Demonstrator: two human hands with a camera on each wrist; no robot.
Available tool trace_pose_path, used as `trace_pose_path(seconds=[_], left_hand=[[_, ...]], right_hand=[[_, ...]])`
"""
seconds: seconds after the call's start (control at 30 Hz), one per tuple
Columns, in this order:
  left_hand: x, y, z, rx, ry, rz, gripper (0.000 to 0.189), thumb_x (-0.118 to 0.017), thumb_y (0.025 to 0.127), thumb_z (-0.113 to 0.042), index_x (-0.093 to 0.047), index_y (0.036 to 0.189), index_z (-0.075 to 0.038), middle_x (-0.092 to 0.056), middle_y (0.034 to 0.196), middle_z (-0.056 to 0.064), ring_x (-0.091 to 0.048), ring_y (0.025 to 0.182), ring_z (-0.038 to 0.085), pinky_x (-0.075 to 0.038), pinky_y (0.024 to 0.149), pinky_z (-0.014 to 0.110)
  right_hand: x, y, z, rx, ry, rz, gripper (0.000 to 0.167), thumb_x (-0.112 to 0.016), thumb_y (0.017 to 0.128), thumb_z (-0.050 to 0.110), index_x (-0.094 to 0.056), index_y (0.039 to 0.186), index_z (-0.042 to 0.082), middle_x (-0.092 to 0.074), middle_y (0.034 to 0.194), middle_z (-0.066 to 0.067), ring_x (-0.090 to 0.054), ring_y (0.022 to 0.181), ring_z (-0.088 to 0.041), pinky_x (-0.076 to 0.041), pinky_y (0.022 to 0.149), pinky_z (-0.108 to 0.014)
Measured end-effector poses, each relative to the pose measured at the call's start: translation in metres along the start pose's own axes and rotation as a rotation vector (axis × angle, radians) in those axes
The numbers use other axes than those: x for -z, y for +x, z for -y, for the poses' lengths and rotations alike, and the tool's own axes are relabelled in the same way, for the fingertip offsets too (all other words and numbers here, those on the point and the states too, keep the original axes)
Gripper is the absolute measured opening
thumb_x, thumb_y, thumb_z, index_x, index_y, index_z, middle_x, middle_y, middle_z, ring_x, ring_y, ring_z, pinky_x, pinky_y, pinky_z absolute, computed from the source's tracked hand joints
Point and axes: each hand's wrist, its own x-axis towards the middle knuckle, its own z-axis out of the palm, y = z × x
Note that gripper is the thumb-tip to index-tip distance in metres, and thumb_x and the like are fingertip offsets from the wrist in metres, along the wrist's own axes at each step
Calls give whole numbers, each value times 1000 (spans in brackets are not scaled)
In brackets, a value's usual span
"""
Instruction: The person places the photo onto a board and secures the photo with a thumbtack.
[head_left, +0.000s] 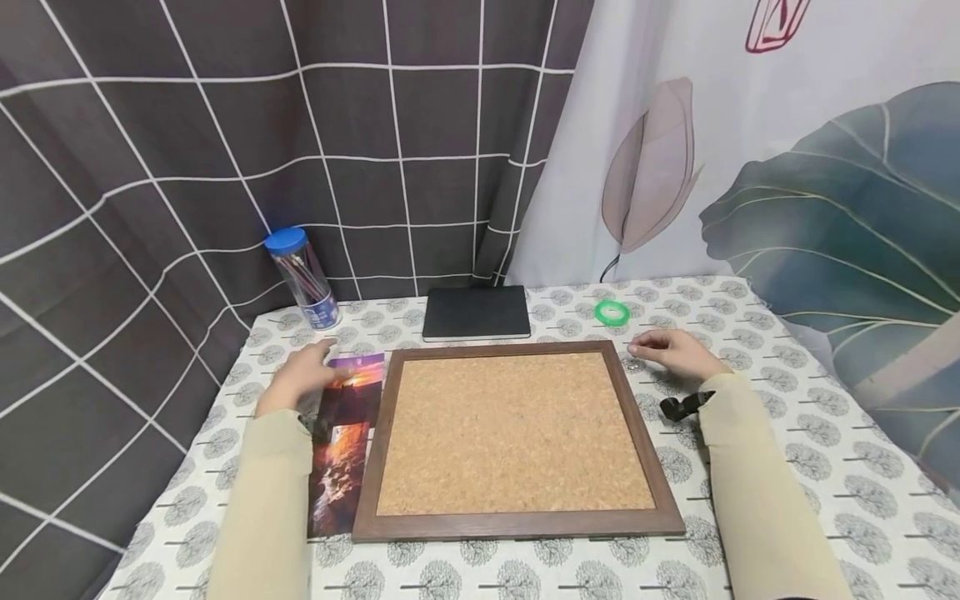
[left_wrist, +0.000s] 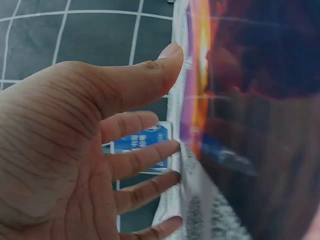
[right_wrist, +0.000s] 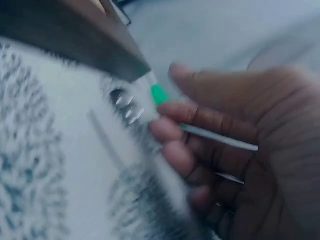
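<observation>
My left hand [head_left: 298, 377] hovers at the upper left edge of a sunset photo [head_left: 366, 400], thumb and fingers spread apart. In the left wrist view the straight fingers stand beside the glossy photo [left_wrist: 260, 60] with nothing gripped. A second photo [head_left: 341, 483] with orange light lies just below the first. Right of them lies a corkboard [head_left: 510, 433] in a brown wooden frame. Close to its top right corner is my right hand [head_left: 678, 352], fingers loosely bent and thumb apart from them. Small shiny clear pieces [right_wrist: 127, 106] lie on the cloth near those fingertips.
A roll of green tape [head_left: 612, 313] lies behind the right hand. At the back sit a black notebook [head_left: 477, 312] and a clear tube with a blue lid [head_left: 286, 241] holding thin sticks. Curtains [head_left: 435, 108] hang behind the cloth-covered table [head_left: 517, 579].
</observation>
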Motion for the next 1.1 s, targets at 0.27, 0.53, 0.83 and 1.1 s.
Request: trace_pose_path(seconds=[0.27, 0.53, 0.83, 1.1], left_hand=[[-9, 0, 2, -8, -39, -29, 77, -73, 85, -22, -39, 150, 1, -39, 150, 29, -31, 134, 56, -21, 102, 78], [-9, -2, -1, -1, -27, -20, 71, -75, 86, -28, -46, 143, 2, -53, 131, 29, -44, 123, 53, -33, 99, 72], [-2, -5, 2, -21, -71, 8, 55, -78, 77, -13, -56, 121, 12, -52, 114, 32, -52, 107, 48, -40, 98, 62], [6, -3, 0, -27, -73, -128, 31, -66, 77, -1, -66, 107, 7, -67, 101, 25, -61, 96, 42, -47, 89, 57]], right_hand=[[-3, -2, -11, 16, 142, 85, 35, -71, 93, 41, -73, 119, 17, -66, 126, -6, -57, 116, -19, -42, 97, -34], [-3, -8, -12, 10, 148, 122, 28, -73, 93, 33, -75, 114, 15, -69, 118, -4, -59, 108, -15, -44, 92, -26], [-6, -11, -13, 31, 136, 118, 27, -79, 88, 29, -74, 108, 11, -69, 101, -5, -53, 82, -15, -43, 72, -26], [-8, -7, -17, 67, 68, 56, 17, -78, 89, 27, -76, 101, 16, -69, 93, 0, -53, 77, -14, -43, 69, -27]])
